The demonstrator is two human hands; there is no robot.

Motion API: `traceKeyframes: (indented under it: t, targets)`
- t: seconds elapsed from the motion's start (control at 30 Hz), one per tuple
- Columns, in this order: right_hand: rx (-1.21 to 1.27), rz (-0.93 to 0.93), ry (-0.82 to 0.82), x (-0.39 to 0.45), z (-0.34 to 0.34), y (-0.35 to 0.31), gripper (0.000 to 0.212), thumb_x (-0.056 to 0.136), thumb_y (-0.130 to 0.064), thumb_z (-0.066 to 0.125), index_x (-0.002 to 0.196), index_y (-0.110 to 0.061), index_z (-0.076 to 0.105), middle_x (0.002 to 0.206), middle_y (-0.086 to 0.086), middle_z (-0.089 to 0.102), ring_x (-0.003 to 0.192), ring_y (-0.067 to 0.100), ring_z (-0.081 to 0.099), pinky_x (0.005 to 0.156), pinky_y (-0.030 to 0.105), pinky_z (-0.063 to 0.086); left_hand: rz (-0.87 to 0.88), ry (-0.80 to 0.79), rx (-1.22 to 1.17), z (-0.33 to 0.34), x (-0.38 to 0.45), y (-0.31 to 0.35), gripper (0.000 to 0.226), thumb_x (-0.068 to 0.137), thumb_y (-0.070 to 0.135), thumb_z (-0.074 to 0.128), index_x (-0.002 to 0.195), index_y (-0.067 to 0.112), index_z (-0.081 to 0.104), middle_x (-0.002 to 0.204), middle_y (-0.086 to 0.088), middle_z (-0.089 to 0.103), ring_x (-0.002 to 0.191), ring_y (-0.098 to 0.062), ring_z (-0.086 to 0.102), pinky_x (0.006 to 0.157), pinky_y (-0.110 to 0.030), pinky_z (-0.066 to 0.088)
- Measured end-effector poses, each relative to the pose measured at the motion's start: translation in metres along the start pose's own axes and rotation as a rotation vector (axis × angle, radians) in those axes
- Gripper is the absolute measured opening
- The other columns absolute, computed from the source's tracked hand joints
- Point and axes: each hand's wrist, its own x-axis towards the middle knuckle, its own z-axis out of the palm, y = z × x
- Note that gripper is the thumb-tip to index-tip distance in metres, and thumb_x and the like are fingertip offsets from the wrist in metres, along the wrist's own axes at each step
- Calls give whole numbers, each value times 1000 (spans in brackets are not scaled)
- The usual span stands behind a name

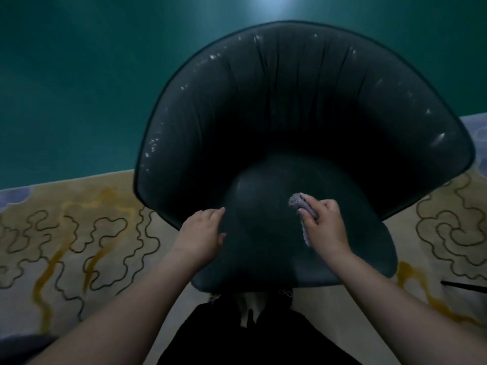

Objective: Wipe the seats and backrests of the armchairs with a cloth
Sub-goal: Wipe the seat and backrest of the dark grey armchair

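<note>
A dark leather armchair (303,106) with a wide curved backrest faces me. Its rounded seat cushion (266,233) fills the middle of the view. My right hand (325,225) is shut on a folded grey cloth (299,202) and presses it onto the right half of the seat. My left hand (204,230) lies flat on the seat's left edge, fingers together, holding nothing.
The chair stands on a beige rug (87,241) with dark squiggly lines and yellow streaks. A teal floor (79,88) lies beyond the rug. A thin dark rod (463,285) pokes in at the right edge. My dark clothing (253,338) shows below the seat.
</note>
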Motion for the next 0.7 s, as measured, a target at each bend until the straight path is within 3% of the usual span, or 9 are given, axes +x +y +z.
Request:
traceKeyframes:
  t: [0.23, 0.43, 0.7]
  targets:
    - [0, -18, 34, -5, 32, -58, 34, 92, -19, 61, 126, -24, 61, 92, -13, 38, 83, -2, 48, 71, -4, 31, 35, 90, -45, -39, -15, -53, 64, 94, 39, 52, 150, 21, 26, 148, 2, 37, 134, -18, 33, 111, -31, 28]
    - [-30, 60, 91, -12, 87, -114, 36, 92, -22, 61, 128, -24, 60, 96, -6, 40, 87, 9, 49, 83, 19, 35, 145, 86, -72, -72, -16, -129, 65, 94, 39, 52, 151, 22, 24, 148, 3, 36, 135, -16, 31, 111, -30, 29]
    - [36, 171, 299, -46, 160, -183, 36, 92, -20, 61, 128, -19, 60, 99, -3, 40, 83, 5, 47, 82, 17, 34, 276, 85, -22, -120, -5, -226, 65, 93, 43, 52, 150, 26, 24, 146, 3, 36, 134, -18, 33, 110, -33, 30]
